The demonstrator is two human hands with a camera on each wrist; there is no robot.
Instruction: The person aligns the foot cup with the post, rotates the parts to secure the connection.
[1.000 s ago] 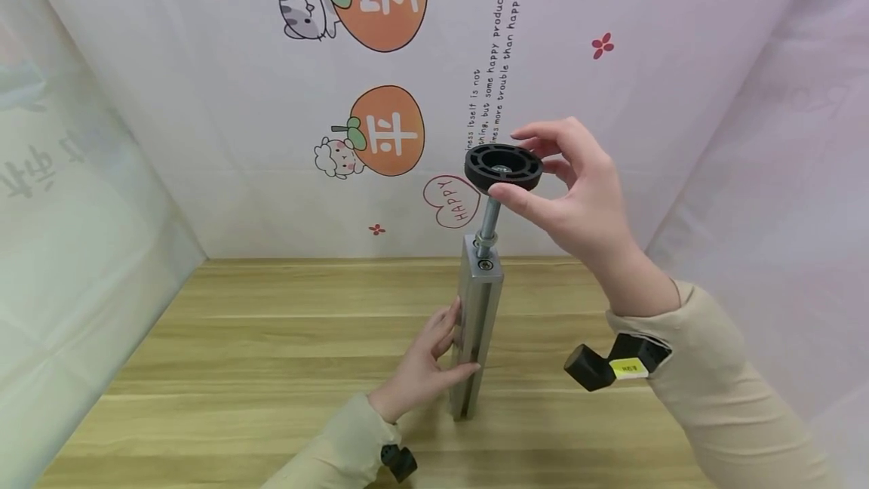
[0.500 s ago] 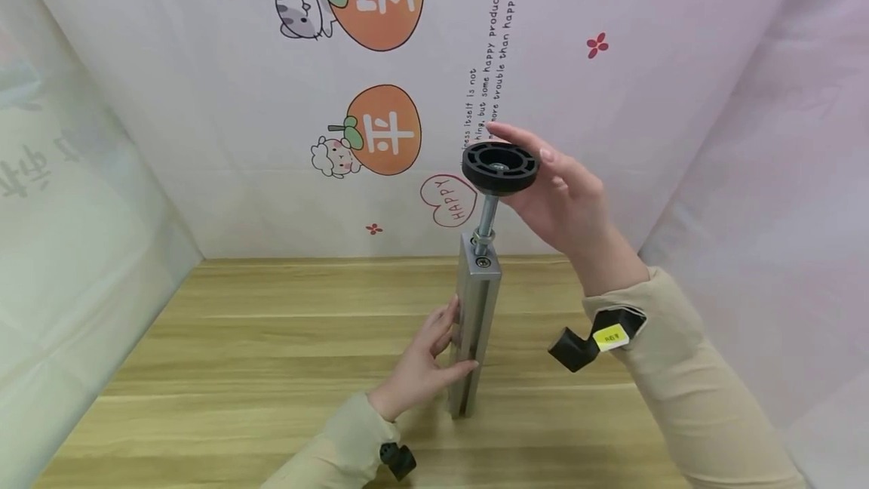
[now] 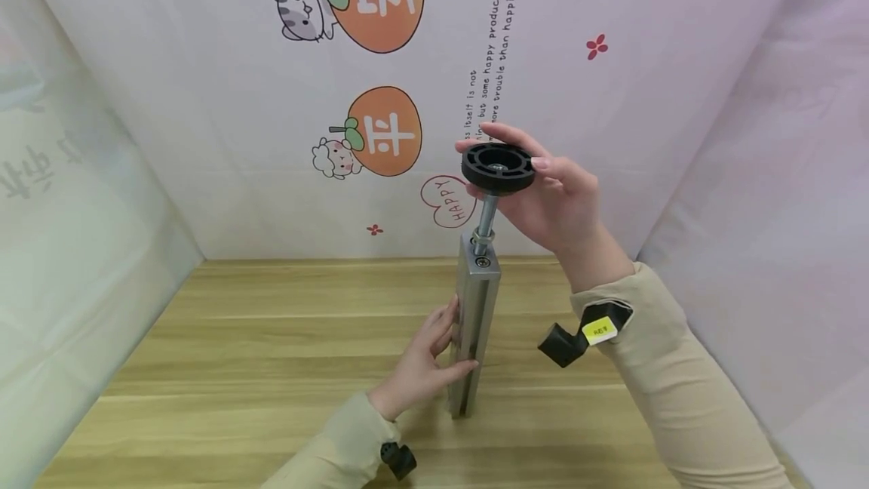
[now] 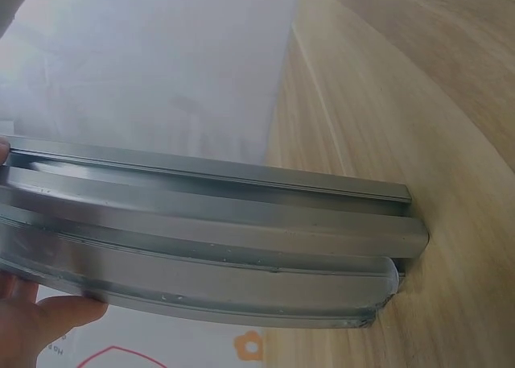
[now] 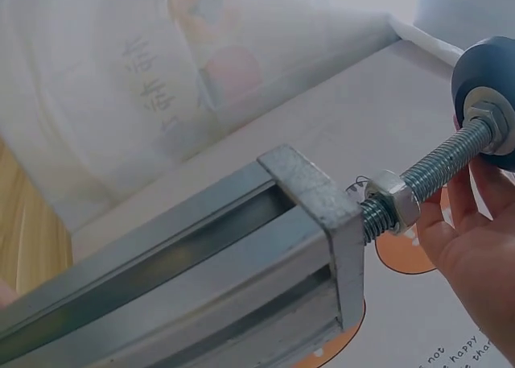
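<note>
An aluminium profile (image 3: 478, 315) stands upright on the wooden table, its slots running lengthwise in the left wrist view. My left hand (image 3: 419, 368) grips it low down, thumb on the near side and fingers round the left. Out of its capped top end rises a threaded rod (image 5: 444, 165) carrying a hex nut (image 5: 393, 199) close to the cap. At the rod's upper end sits a black round levelling foot (image 3: 498, 182), hollow side up. My right hand (image 3: 562, 206) holds the foot by its rim, thumb on the right edge and fingers round behind; some fingers are partly hidden.
Below the hands spreads the wooden tabletop (image 3: 271, 353). A printed white cloth (image 3: 224, 96) hangs behind it, with pale cloth walls at both sides. Small black cameras sit on the left cuff (image 3: 399, 460) and the right cuff (image 3: 573, 338).
My right hand has shifted its hold round the foot: the thumb left the near rim, fingers opened, and now thumb and fingers close on the right and back. The left hand stays put.
</note>
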